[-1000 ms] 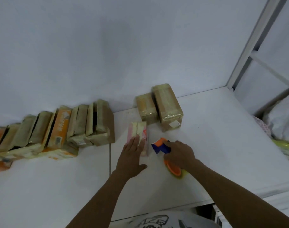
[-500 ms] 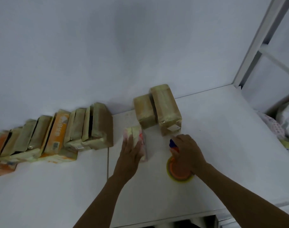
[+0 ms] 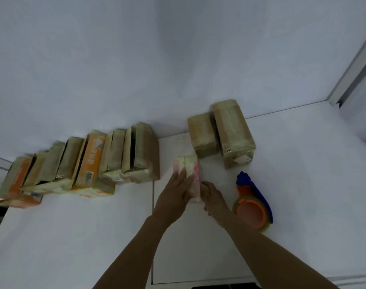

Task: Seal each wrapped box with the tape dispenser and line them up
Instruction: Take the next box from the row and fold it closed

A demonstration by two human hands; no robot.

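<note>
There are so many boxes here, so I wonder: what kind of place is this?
Probably a parcel-packing spot, though I can't be sure: a row of wrapped boxes stands along the wall, and a tape dispenser lies on the white table.

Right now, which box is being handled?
The small pink-and-white box, with the left hand and right hand both on it; the leaning row and the two brown boxes sit untouched.
</note>
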